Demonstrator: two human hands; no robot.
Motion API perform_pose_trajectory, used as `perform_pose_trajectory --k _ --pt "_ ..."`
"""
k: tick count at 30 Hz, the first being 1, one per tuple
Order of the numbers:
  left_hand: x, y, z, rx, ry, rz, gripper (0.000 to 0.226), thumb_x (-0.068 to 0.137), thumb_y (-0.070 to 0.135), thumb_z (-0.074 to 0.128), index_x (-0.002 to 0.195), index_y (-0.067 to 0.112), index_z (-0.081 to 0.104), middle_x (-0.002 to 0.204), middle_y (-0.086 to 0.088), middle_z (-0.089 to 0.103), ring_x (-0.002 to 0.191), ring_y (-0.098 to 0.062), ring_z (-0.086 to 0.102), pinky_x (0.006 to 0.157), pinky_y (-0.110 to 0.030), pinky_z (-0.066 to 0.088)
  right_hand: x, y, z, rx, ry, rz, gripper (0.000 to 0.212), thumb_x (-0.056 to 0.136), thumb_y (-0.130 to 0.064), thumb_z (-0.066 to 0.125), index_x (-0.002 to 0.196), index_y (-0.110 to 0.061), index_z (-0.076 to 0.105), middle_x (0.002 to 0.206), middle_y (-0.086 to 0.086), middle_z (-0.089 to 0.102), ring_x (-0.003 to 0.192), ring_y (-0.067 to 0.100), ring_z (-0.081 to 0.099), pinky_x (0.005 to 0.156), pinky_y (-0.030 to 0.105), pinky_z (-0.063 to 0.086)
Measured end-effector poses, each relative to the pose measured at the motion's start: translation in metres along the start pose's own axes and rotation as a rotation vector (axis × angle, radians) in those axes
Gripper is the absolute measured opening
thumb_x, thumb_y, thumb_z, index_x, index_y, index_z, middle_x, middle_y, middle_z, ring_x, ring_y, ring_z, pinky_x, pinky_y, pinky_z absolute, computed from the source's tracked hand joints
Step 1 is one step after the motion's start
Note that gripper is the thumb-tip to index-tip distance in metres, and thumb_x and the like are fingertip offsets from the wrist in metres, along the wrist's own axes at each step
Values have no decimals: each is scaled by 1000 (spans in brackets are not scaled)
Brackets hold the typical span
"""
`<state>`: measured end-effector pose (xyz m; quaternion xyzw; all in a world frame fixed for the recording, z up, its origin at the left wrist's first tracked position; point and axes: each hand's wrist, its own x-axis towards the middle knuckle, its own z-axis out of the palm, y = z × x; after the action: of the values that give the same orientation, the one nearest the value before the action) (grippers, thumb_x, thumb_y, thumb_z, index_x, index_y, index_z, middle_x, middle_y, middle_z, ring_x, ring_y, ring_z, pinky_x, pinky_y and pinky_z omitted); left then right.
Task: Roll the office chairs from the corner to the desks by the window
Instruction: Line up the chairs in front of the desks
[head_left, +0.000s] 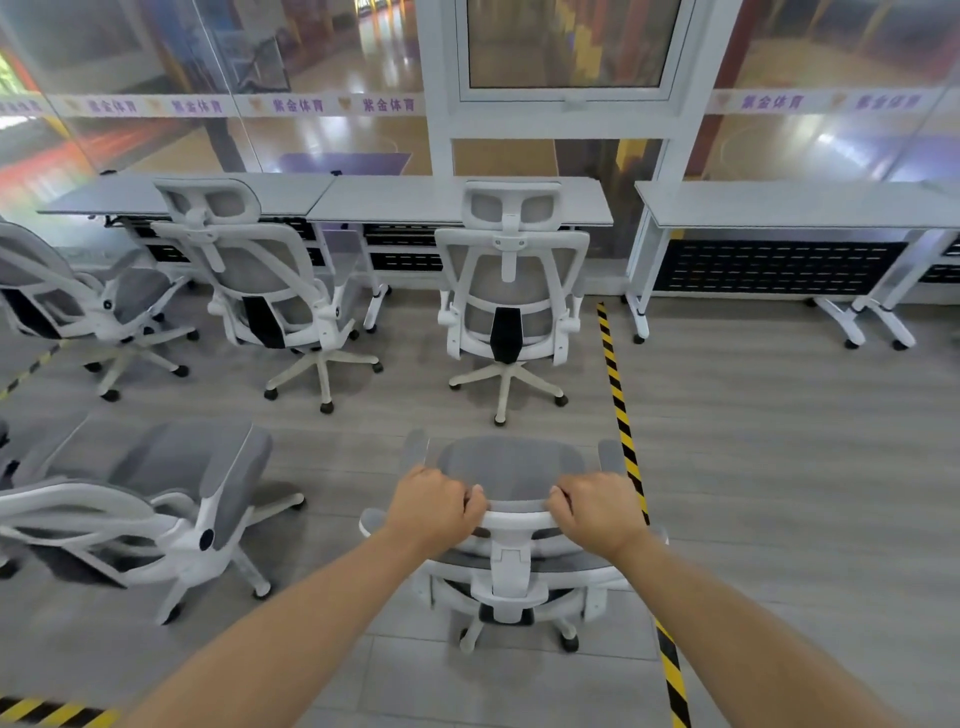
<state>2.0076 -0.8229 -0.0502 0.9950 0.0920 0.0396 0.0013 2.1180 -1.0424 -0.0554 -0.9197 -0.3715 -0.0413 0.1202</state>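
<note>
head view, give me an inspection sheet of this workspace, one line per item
surface: grey plank floor with a black-and-yellow tape line running toward the desks.
job's things: held chair near the tape line; parked chair and a second chair at the window desks; right desk has no chair.
clutter: two more chairs at left, one in the foreground, one further back.
grip: left hand and right hand both closed on the held chair's top frame.
cables: nothing seen.
surroundings: glass wall with a lettered band, white window frame.
</note>
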Motion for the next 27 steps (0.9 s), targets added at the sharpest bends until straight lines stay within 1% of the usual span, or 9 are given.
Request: perform_pose_trajectory --k 2,3,5,8,12,15,19,23,27 --pt "-4 -5 -1 -3 1 -14 56 90 41 25 46 12 45 39 2 36 43 -22 34 60 -29 37 1 -5 3 10 0 -11 44 88 -39 32 50 -18 41 42 -4 33 37 14 29 39 25 20" --pt "-6 -7 -1 -2 8 -21 56 89 40 27 45 12 45 38 2 36 42 -22 33 58 -28 35 2 -7 4 10 2 -19 44 88 -39 31 50 -19 41 42 -4 33 37 13 28 39 25 20" --pt "-8 -11 -1 2 20 -21 55 89 39 30 44 11 46 37 1 38 41 -21 31 56 -27 31 2 -11 4 12 4 -25 44 88 -38 32 49 -19 40 41 -5 34 37 13 27 40 24 18" --pt "-9 -17 -1 16 23 10 57 89 41 29 45 12 50 38 1 42 41 -20 33 58 -27 33 1 -16 3 13 22 -17 42 88 -37 33 49 -21 39 41 -5 32 37 12 26 42 23 13" --pt "-9 -26 -2 9 37 21 56 89 41 30 45 12 48 37 1 39 40 -18 32 57 -28 30 2 -27 1 -17 -5 -7 45 88 -42 25 53 -21 43 43 -5 35 38 12 26 42 25 14" --pt "-10 -34 -2 0 38 7 54 88 40 32 45 12 47 38 0 39 39 -20 35 57 -28 33 4 -33 5 -6 -23 -19 49 88 -44 22 57 -19 49 47 -3 43 41 13 33 43 26 18" --pt "-13 -40 -4 -34 37 -14 52 87 38 35 43 12 44 36 1 36 38 -20 33 55 -27 37 7 -38 9 5 -11 -19 47 88 -42 26 54 -17 47 44 -4 38 39 13 29 43 26 16" --pt "-14 -41 -4 -11 80 -10 51 87 37 37 43 13 44 36 1 35 38 -19 30 55 -26 29 10 -38 11 -4 -12 -17 45 88 -41 28 52 -19 43 43 -3 37 39 14 30 42 25 17" --pt "-14 -43 -1 11 78 -11 52 87 38 36 43 13 46 36 0 38 38 -19 29 55 -27 27 14 -38 14 -1 -23 -17 45 87 -41 28 53 -18 45 43 -2 41 39 14 32 41 25 20"
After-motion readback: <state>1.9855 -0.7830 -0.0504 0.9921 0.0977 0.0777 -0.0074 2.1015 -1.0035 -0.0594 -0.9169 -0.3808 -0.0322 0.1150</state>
